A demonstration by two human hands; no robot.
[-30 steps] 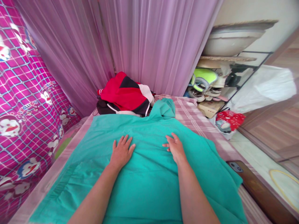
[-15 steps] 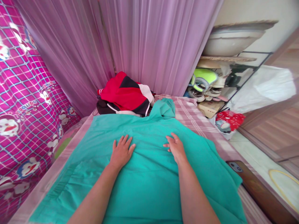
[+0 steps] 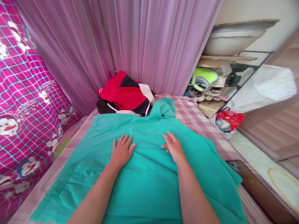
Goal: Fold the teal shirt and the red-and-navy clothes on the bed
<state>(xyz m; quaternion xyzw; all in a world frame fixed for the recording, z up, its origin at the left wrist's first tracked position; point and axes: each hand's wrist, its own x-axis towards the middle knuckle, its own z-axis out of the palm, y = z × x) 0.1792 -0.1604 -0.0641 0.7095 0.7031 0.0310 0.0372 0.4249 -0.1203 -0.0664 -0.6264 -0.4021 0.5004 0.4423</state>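
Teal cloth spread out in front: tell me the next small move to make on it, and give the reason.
I'd lay the right hand flat and stroke it gently outward over the teal cloth, probably with the left hand holding it steady. The left is already palm down with fingers spread, the right is tilted with fingers loosely bent, and creases show between them.

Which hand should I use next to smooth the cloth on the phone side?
Probably your right hand: it is over the cloth, nearer the phone. Your left hand rests farther away, palm down.
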